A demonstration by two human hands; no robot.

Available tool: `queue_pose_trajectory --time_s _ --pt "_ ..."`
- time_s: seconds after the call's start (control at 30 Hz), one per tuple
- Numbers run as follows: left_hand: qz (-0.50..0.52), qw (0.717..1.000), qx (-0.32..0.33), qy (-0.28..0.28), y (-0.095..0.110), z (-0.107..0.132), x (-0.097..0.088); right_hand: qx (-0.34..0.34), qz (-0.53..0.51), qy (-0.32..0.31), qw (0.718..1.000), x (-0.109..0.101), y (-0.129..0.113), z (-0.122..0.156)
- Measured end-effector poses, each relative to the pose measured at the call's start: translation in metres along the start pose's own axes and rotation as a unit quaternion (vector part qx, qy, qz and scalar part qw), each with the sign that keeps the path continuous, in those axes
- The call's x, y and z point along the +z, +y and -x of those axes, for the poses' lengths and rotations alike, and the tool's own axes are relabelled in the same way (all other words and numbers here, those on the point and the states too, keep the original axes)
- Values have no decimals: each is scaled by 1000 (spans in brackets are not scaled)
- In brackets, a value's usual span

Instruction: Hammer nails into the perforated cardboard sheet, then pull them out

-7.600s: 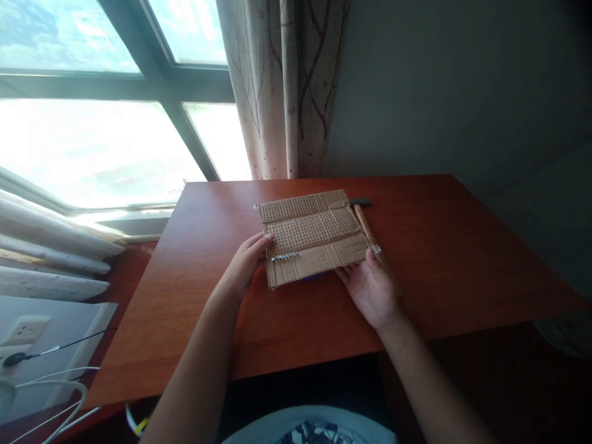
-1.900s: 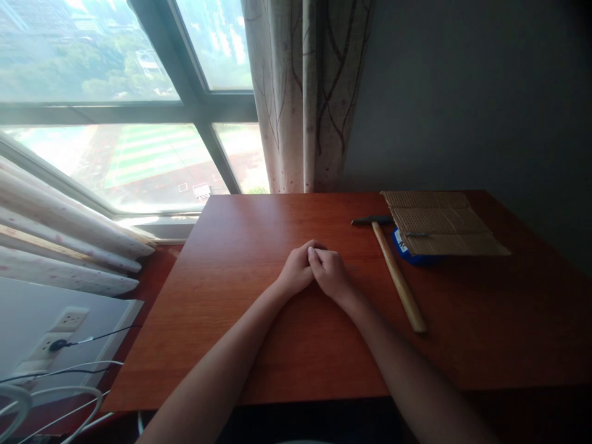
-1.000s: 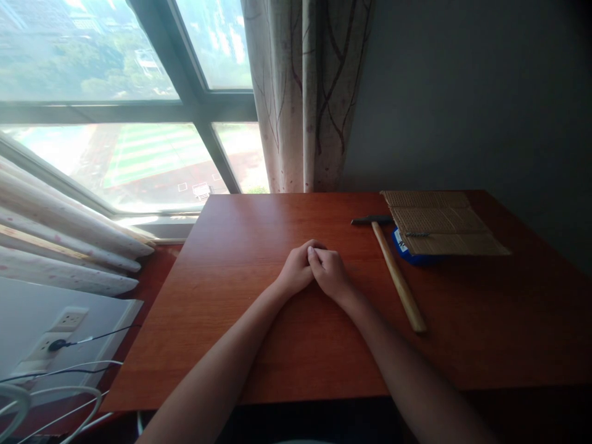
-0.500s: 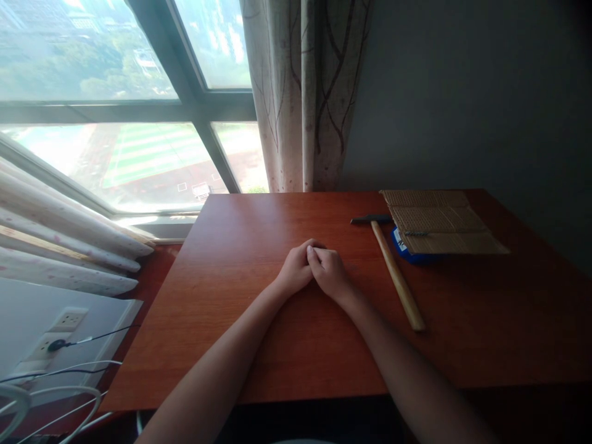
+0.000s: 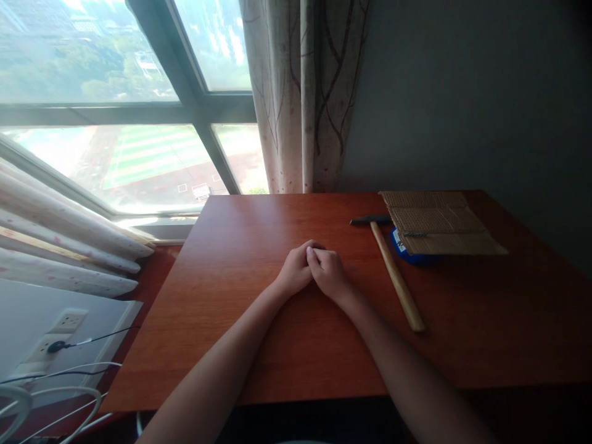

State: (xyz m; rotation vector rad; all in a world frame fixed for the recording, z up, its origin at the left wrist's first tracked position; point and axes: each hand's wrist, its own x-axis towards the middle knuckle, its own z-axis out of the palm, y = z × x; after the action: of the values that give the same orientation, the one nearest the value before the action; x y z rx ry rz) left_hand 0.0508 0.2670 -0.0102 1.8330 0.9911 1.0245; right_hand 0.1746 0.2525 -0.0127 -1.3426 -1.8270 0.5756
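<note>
Near the middle of the table, my left hand (image 5: pixel 296 271) and my right hand (image 5: pixel 329 271) are clasped together, their fingers folded against each other. Both are closed, and no object shows in them. The left fingers are mostly hidden behind the right hand. To the right of my hands lies a hammer (image 5: pixel 396 274), with a pale wooden handle pointing toward me and a dark metal head at the far end. Beyond it, a piece of brown cardboard (image 5: pixel 444 216) rests over a blue object (image 5: pixel 414 256) with a white label. A thin twisted metal piece, like a drill bit (image 5: pixel 415 234), lies on the cardboard.
The reddish-brown wooden table (image 5: pixel 208 333) has its near edge just in front of my body. A window (image 5: pixel 152 154) and curtains (image 5: pixel 282 92) stand behind and to the left. At lower left, a wall socket (image 5: pixel 49 348) holds a black plug, with white cables (image 5: pixel 87 394) below.
</note>
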Motion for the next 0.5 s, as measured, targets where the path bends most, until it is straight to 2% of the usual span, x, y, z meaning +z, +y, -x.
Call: queue_pose_trajectory --time_s 0.5 --pt "0 1000 -1 1 -4 0 1 -3 24 -9 1000 0 2 -1"
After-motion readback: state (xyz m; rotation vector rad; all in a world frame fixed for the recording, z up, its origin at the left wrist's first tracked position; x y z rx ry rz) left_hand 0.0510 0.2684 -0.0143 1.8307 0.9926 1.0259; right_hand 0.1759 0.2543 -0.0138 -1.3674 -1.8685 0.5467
